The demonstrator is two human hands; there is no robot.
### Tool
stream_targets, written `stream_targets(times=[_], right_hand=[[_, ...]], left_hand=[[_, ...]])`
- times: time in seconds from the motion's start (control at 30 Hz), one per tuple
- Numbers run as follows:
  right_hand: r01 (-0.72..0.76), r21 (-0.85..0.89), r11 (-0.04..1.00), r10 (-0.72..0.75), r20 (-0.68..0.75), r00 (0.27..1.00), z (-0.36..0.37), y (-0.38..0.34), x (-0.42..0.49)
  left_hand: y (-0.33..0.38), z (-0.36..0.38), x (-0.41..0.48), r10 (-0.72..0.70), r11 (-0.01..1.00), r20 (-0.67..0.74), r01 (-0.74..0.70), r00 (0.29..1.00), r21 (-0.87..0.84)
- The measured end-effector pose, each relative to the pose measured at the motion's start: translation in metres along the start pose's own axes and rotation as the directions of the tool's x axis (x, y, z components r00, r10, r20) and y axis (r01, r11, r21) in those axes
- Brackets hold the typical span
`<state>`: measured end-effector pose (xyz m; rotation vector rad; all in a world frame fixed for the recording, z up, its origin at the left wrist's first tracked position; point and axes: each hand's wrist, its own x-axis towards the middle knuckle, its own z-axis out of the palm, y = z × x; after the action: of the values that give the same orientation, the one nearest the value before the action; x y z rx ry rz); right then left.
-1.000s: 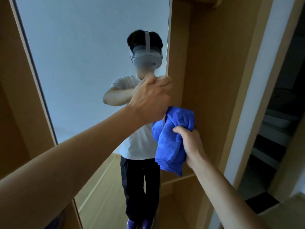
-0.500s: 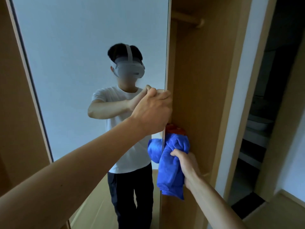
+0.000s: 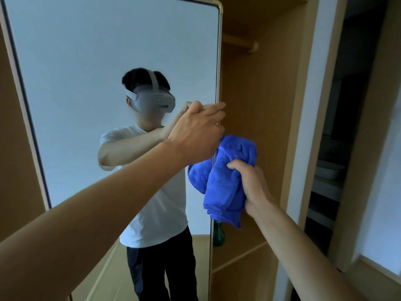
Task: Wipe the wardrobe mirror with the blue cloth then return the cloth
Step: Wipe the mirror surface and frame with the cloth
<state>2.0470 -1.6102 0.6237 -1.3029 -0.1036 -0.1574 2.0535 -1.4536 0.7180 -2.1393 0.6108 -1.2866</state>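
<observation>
**Left grip (image 3: 195, 131) steadies the mirror (image 3: 108, 61), right grip (image 3: 249, 183) carries the blue cloth (image 3: 225, 183)**

Left grip is clamped on the mirror's right edge at about chest height. Its fingers wrap past the edge and its thumb lies on the glass side, so it is grasping the mirror panel itself. Right grip sits just below and to the right of it, clenched round the blue cloth. The cloth is bunched into a thick wad, with a loose hemmed end hanging down.

The wad lies right at the panel's right edge, and part of it shows doubled in the glass. Whether it actually touches the glass cannot be told from this angle. To the right of the panel the wardrobe (image 3: 271, 127) stands open, with a rail (image 3: 238, 43) high up, a shelf (image 3: 238, 255) lower down and a dark green thing (image 3: 218, 233) standing on that shelf near the mirror's edge.

As a judgement, the wiping step is in hand and the work is at the right margin of the glass. Nothing on the surface shows how much has been covered. The next move calls for the wad to be flattened against the glass and drawn across in firm passes. Meanwhile the left grip should brace the panel so it does not swing under the pressure. Returning the cloth comes after, but its proper place is not shown.
</observation>
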Motion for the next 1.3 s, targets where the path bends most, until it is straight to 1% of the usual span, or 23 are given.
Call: stream_targets(times=[0.1,0.17,0.27,0.33,0.43,0.6,0.83,0.93,1.17,1.3], right_hand=[[-0.022,-0.030,0.999,0.023,0.015,1.000,-0.008,0.023,-0.005],[-0.067,-0.068,0.995,0.067,-0.001,0.998,-0.014,0.045,-0.009],[-0.153,-0.109,0.982,0.153,-0.010,0.988,-0.020,0.068,-0.010],[-0.167,-0.125,0.978,0.167,-0.009,0.986,-0.021,0.070,-0.006],[-0.112,-0.120,0.986,0.115,0.013,0.993,-0.014,0.054,0.004],[-0.022,-0.012,1.000,0.023,0.101,0.995,0.002,0.011,0.026],[0.081,0.109,0.991,-0.100,0.186,0.977,0.021,-0.048,0.058],[0.072,0.111,0.991,-0.096,0.228,0.969,0.019,-0.043,0.067],[0.023,0.022,1.000,-0.029,0.328,0.944,0.004,-0.015,0.075],[0.015,0.004,1.000,-0.015,0.333,0.943,0.002,-0.013,0.076]], left_hand=[[-0.013,0.000,0.008,0.030,0.999,-0.044,-0.030,0.999,-0.015],[-0.018,-0.003,0.012,0.054,0.998,-0.059,-0.053,0.997,0.021],[-0.025,-0.007,0.020,0.075,0.994,-0.053,-0.070,0.996,0.084],[-0.028,-0.006,0.024,0.067,0.993,-0.044,-0.062,0.997,0.097],[-0.026,-0.004,0.026,0.051,0.995,-0.025,-0.048,0.998,0.091],[-0.026,-0.001,0.027,0.036,0.992,0.010,-0.037,0.999,0.124],[-0.031,0.001,0.034,0.031,0.993,0.022,-0.034,0.999,0.115],[-0.032,0.003,0.039,0.029,0.991,0.026,-0.033,0.999,0.127],[-0.056,0.003,0.060,-0.002,0.986,0.021,-0.002,1.000,0.168],[-0.070,-0.005,0.075,-0.032,0.975,0.005,0.030,0.999,0.220]])
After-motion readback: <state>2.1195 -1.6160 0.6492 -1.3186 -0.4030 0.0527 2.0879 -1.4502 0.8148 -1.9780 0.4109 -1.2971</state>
